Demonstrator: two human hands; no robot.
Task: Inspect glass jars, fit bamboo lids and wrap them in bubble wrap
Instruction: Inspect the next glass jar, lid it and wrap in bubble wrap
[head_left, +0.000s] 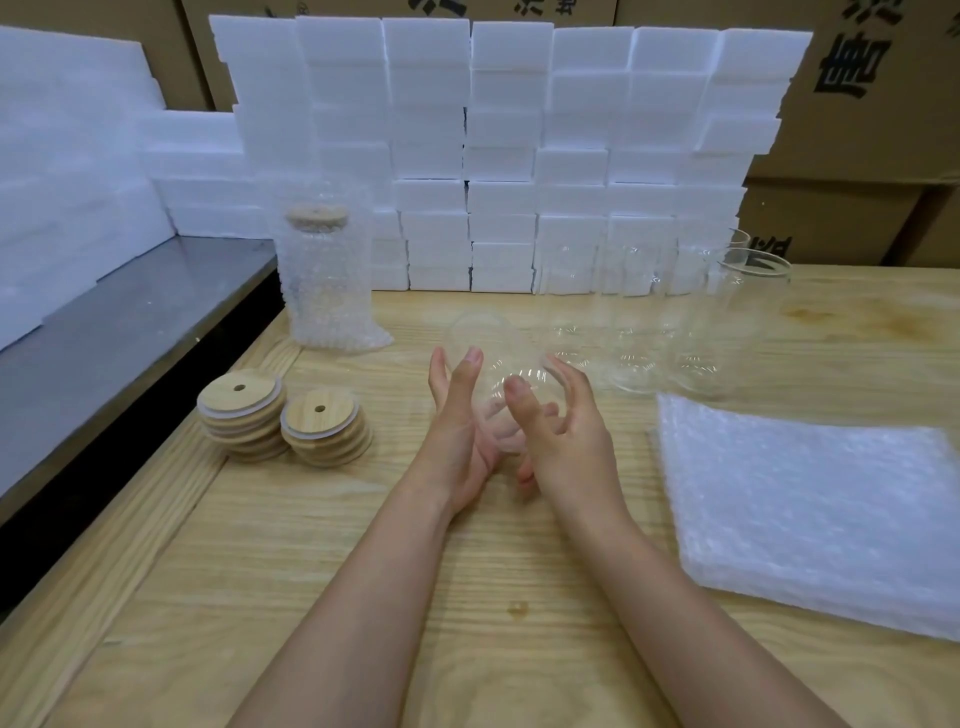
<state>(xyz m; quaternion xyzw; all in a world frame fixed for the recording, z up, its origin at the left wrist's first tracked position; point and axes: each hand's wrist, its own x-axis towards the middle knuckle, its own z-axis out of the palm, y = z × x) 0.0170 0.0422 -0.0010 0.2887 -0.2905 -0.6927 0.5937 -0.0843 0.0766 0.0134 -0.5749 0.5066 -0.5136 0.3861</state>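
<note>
Jar (505, 357) clear, edges hard to see, L hand (457, 421) + R hand (566, 434) grips clamped round it

The table (363, 545) is pale yellow wood streaked with darker grain lines and marked by a small brown knot. The lids (324, 423) are light tan with white rims and a dark centre hole. The jar (496, 348) is clear, colourless glass. The bubble wrap sheets (810, 509) are milky white, finely dotted with bubbles. The foam blocks (509, 130) are plain white, the boxes (857, 130) brown with black characters, and the shelf (130, 322) dull grey.
</note>
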